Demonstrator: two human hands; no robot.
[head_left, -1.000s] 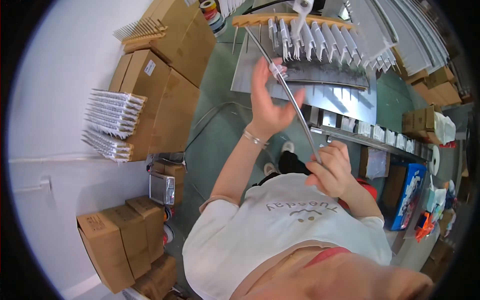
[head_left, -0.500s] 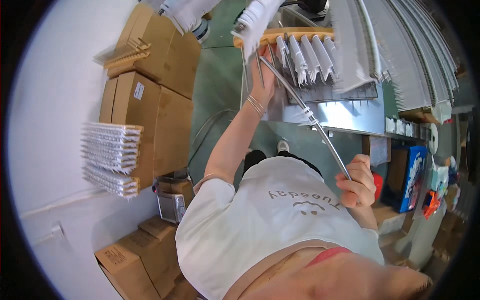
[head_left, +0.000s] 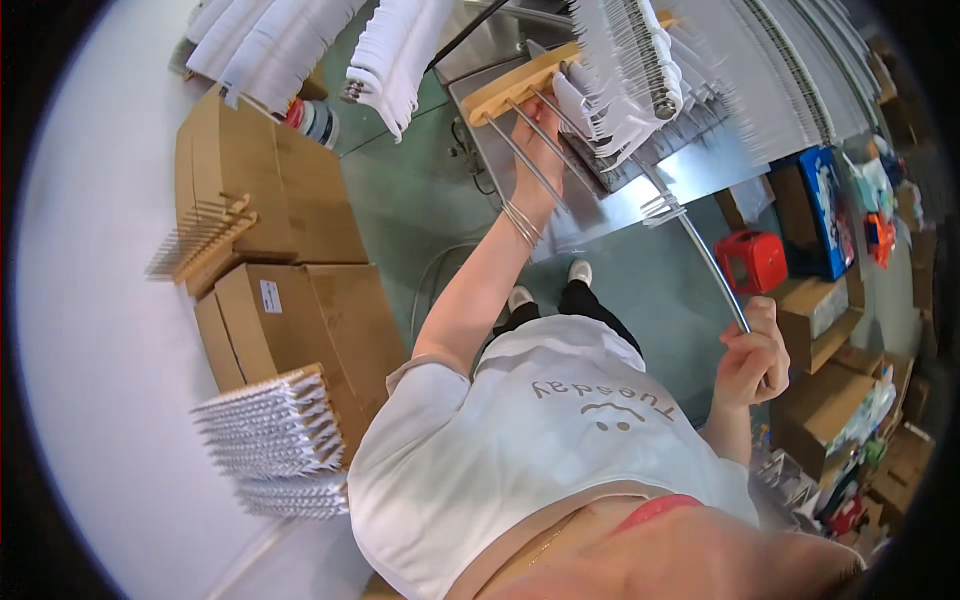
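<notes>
My right hand (head_left: 755, 352) is closed round the near end of a long metal rod (head_left: 712, 262). A small bunch of thin white pieces (head_left: 662, 208) sits around the rod toward its far end, which runs up to white material on the rack and is hidden there. My left hand (head_left: 538, 150) is at the wooden bar (head_left: 525, 85) of a rack with metal pins, its fingers curled round a pin close under the bar. Several pins at the bar's left are bare. White folded pieces (head_left: 572, 105) hang on pins farther right, partly covered by a hanging fringed white bundle (head_left: 635, 75).
A metal table (head_left: 690, 180) stands under the rack. White fringed bundles (head_left: 400, 60) hang overhead on both sides. Cardboard boxes (head_left: 300, 310) are stacked at left, with a pinned rack of white pieces (head_left: 275, 430) beside them. A red stool (head_left: 752, 262) and open boxes (head_left: 825, 400) stand at right.
The view has turned. The rod's far end has moved from beside my left hand to the white material farther right. My right hand has shifted right; my left hand stays at the bar.
</notes>
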